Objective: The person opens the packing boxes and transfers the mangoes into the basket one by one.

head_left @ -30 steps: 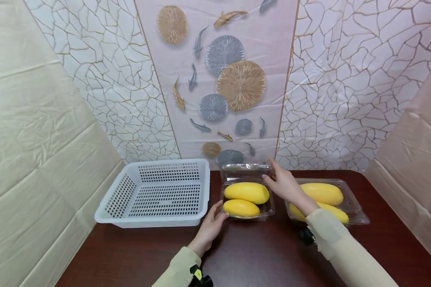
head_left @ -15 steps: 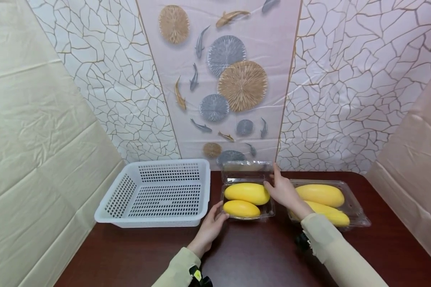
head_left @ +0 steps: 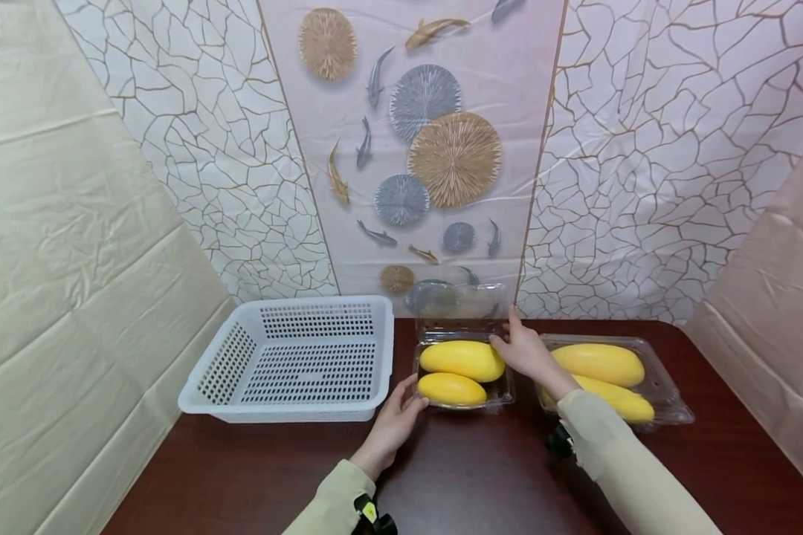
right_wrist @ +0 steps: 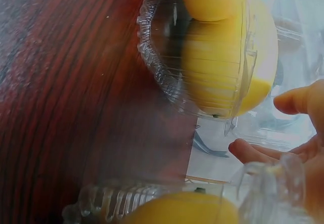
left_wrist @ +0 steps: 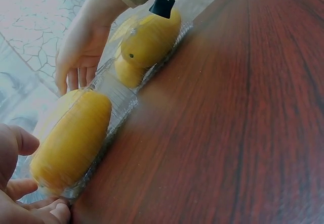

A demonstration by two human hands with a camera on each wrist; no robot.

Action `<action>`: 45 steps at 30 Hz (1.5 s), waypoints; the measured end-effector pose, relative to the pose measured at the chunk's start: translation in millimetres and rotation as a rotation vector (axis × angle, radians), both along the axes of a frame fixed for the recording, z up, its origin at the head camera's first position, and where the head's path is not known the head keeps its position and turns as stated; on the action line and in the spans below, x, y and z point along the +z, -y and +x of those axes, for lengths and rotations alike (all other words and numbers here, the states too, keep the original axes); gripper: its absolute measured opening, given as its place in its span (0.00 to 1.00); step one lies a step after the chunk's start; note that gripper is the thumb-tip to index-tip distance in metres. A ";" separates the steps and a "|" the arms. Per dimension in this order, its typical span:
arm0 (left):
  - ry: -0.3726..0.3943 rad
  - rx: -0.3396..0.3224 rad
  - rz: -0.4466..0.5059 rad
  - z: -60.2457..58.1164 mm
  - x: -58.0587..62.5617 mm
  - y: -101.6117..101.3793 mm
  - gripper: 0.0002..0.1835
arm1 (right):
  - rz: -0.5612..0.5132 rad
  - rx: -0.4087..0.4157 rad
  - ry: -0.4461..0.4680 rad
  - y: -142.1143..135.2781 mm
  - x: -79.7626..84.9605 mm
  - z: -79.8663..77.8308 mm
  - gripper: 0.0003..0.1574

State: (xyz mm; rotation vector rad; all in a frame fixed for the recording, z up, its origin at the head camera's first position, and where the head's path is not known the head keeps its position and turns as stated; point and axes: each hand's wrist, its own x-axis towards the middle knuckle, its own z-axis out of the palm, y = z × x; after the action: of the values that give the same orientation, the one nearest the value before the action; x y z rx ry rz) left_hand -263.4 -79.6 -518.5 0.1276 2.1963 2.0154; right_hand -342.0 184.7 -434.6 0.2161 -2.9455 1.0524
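Note:
A clear plastic clamshell container (head_left: 506,395) holds two yellow oblong fruits (head_left: 462,360), one behind the other. Its hinged lid (head_left: 462,303) stands raised at the back. My left hand (head_left: 389,427) holds the container's front left corner; in the left wrist view, its fingertips (left_wrist: 59,211) touch the corner. At the lid's right side, my right hand (head_left: 530,354) has its fingers extended. In the right wrist view, thumb (right_wrist: 293,100) and fingers are spread apart beside the container, with the clear lid beyond them.
A white perforated plastic basket (head_left: 308,377) stands on the left of the dark wooden table (head_left: 482,475). A second clear container (head_left: 662,383) with yellow fruits (head_left: 602,362) sits on the right, partly behind the right forearm. A patterned backdrop (head_left: 451,160) rises behind the table.
The lid has swung so that its top edge shows higher and more of its face is visible. My right hand has shifted slightly. The left hand keeps its place at the container's corner.

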 end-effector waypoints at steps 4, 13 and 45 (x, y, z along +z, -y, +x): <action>0.000 -0.003 0.002 -1.7 -0.5 0.4 0.34 | -0.025 0.001 0.043 0.1 -0.7 -4.6 0.52; -0.007 -0.009 0.003 -3.3 0.7 0.4 0.34 | -0.056 0.004 0.102 -1.1 -3.2 -10.2 0.52; 0.006 0.012 -0.029 -0.5 -1.3 0.4 0.34 | -0.018 0.039 0.170 -2.3 -8.3 11.8 0.48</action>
State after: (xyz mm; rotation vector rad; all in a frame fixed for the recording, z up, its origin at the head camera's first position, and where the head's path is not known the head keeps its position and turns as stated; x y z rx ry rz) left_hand -263.8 -80.0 -519.8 0.1046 2.2276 1.9865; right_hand -330.2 187.0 -442.8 0.1940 -3.0916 1.1563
